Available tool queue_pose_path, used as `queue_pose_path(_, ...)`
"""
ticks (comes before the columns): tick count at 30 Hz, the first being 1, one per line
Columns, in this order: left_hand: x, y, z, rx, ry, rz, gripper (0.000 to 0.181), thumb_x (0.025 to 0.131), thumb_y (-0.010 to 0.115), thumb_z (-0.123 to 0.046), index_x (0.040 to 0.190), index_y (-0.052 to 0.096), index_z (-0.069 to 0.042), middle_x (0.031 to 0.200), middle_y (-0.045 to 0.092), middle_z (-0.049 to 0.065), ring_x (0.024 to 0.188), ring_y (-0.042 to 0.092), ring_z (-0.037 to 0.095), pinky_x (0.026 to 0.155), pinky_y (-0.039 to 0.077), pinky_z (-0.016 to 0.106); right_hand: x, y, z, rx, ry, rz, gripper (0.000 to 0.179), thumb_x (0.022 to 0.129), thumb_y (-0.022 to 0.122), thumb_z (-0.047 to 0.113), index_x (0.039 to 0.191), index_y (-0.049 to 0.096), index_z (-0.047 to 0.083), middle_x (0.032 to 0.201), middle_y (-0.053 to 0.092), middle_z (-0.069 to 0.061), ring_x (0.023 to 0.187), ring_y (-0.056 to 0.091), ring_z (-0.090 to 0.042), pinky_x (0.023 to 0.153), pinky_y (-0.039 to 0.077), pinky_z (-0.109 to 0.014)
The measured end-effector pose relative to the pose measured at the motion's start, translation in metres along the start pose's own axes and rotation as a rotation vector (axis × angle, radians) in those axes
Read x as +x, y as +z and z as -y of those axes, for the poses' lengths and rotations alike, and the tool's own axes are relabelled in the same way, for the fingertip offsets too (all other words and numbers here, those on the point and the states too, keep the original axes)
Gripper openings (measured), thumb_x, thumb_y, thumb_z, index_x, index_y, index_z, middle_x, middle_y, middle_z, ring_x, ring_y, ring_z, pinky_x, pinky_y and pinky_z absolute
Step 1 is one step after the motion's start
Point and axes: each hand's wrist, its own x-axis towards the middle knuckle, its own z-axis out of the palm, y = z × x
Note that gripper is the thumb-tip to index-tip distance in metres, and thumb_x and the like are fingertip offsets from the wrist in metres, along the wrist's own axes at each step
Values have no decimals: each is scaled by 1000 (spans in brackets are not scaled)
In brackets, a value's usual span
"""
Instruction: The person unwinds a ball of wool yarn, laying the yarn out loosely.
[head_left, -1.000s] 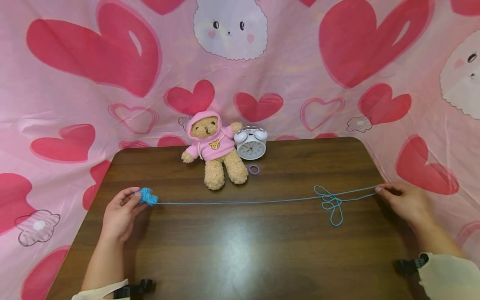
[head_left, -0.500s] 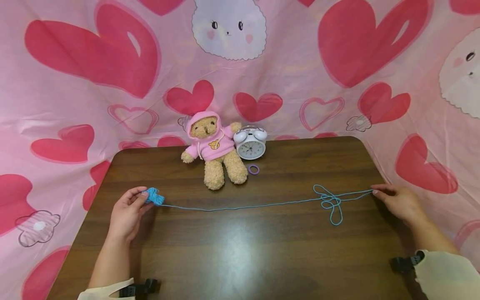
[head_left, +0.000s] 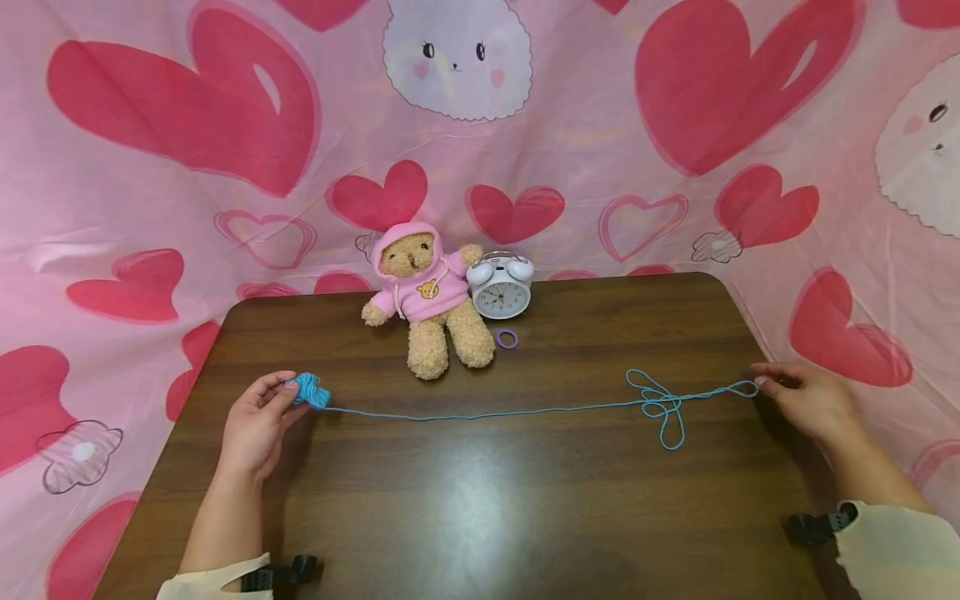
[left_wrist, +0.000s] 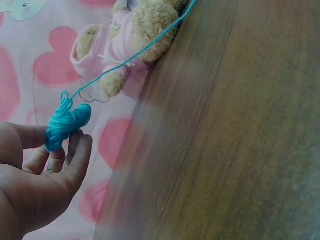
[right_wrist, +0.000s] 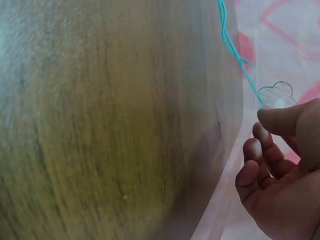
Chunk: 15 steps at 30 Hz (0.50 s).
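Note:
On the left of the head view, my left hand (head_left: 255, 425) pinches a small bundle of blue yarn (head_left: 309, 392) between thumb and fingers. The left wrist view shows the same wound bundle (left_wrist: 67, 122), with a small loop sticking up from it. A single strand (head_left: 472, 416) runs from it across the table to several loose loops (head_left: 663, 407) at the right. Beyond these loops the yarn twists and ends in a small loop at my right hand (head_left: 813, 408). In the right wrist view, the thumb tip (right_wrist: 267, 117) pinches the yarn (right_wrist: 230, 42) against a finger.
A teddy bear (head_left: 423, 292) in a pink hoodie sits at the back of the brown table (head_left: 525, 500). Beside it stand a white alarm clock (head_left: 501, 296) and, in front, a purple ring (head_left: 507, 339). Pink heart-patterned cloth (head_left: 585, 142) hangs behind and at both sides.
My left hand has moved slightly right with the bundle, and the long strand has gone from taut to slack. Near my right hand the two strands have twisted together, leaving a small end loop.

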Motion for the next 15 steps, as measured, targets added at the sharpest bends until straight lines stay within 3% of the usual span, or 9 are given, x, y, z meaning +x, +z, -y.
queue_pose_path(2, 0, 0, 0, -6, -2, -2, 22, 104, 62, -7, 123, 57, 2, 105, 64, 1, 98, 65, 10, 85, 60, 27, 1, 0, 1, 8, 3, -2, 34, 101, 68, 26, 123, 71, -1, 118, 69, -29, 90, 58, -6, 66, 44, -22)
queue_pose_path(5, 0, 0, -1, -6, -7, -7, 23, 103, 63, -8, 123, 57, 2, 105, 63, 2, 98, 65, 11, 85, 60, 27, 1, -1, 1, 14, 13, -3, 35, 102, 67, 28, 122, 72, 0, 118, 70, -29, 87, 52, 5, 66, 44, -22)
queue_pose_path(9, 0, -1, -2, -7, -10, -11, 25, 103, 63, -8, 124, 56, 4, 105, 64, 2, 98, 64, 11, 84, 60, 27, 2, 0, 2, 13, 11, -2, 32, 102, 67, 26, 120, 73, 0, 117, 69, -29, 94, 58, -16, 68, 42, -28)
queue_pose_path(12, 0, -1, -2, -7, -10, -14, 27, 103, 63, -8, 125, 55, 6, 105, 64, 1, 98, 65, 11, 84, 60, 27, 2, 1, 1, 28, 23, 14, 31, 103, 65, 23, 119, 72, -2, 114, 70, -28, 91, 60, -13, 67, 43, -26)
queue_pose_path(15, -1, -1, -3, -9, -11, -17, 26, 103, 64, -8, 124, 56, 4, 105, 64, 1, 98, 65, 10, 84, 61, 26, 4, 3, 1, 105, 36, 50, 30, 105, 61, 17, 120, 70, -7, 105, 74, -23, 80, 61, 1, 65, 48, -17)
